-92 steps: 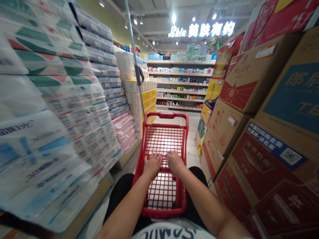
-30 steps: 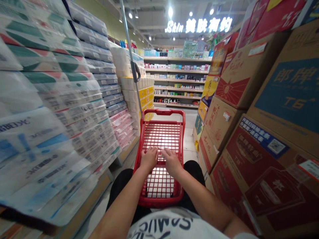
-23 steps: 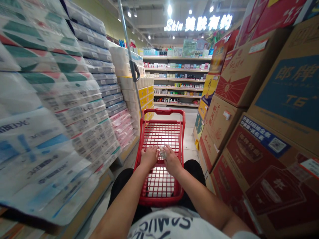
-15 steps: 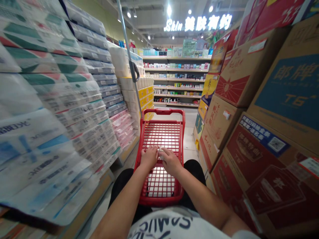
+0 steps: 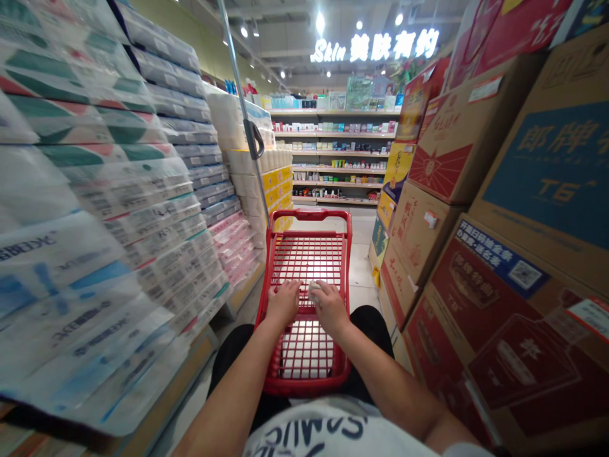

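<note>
My left hand (image 5: 284, 303) lies over the middle of a red plastic basket frame (image 5: 349, 254) with a grid panel. Its fingers point forward, resting on or just above the grid, and nothing shows in them. My right hand (image 5: 332, 309) is beside it, fingers curled around a small white wad (image 5: 314, 286), perhaps tissue or cloth; its exact kind is unclear. A small gap separates the two hands. The basket stands between my knees, with its red handle bar at the far end.
Stacked packs of paper (image 5: 157, 222) rise on the left. Cartons (image 5: 504, 317) are piled close on the right. A metal pole with a grey grip (image 5: 254, 139) slants up at the basket's far left. Shelves of small goods (image 5: 333, 134) stand ahead, across a tiled aisle.
My hands have moved apart from each other. The right one has shifted slightly right with the white wad; the left has shifted slightly left. The basket stays in place.
</note>
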The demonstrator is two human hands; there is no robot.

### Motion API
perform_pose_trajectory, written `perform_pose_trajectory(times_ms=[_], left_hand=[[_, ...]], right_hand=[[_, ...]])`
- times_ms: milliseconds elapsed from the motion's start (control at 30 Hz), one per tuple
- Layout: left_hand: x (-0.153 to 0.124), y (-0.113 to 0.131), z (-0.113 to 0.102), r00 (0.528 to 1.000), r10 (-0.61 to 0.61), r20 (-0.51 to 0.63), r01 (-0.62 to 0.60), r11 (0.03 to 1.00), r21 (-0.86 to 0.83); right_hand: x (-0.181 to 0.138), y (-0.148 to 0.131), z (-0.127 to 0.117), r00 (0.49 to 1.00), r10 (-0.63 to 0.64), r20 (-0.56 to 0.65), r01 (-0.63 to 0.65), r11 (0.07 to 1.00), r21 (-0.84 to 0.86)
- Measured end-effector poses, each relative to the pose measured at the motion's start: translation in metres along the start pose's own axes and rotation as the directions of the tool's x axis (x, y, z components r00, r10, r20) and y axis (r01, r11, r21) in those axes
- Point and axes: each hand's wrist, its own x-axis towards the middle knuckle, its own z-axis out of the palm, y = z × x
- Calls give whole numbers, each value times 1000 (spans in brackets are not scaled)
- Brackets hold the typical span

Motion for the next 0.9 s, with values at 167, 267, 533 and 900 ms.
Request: perform_pose_trajectory(times_ms=[167,267,533,900], left_hand=[[0,0,-1,1000,9,2,-9,1000,17],[0,0,-1,1000,11,13,-11,1000,27],[-3,-14,-7,979,123,161,-134,989,58],[-13,-25,-1,967,231,105,-241,966,97]], right_hand=[[-2,-4,-4,975,-179,130,178,984,19],[-1,-5,-6,986,-142,85,143,990,-7],[0,-3,-6,998,-50,50,50,999,1],[0,-2,-4,999,-32,-1,32,999,5]])
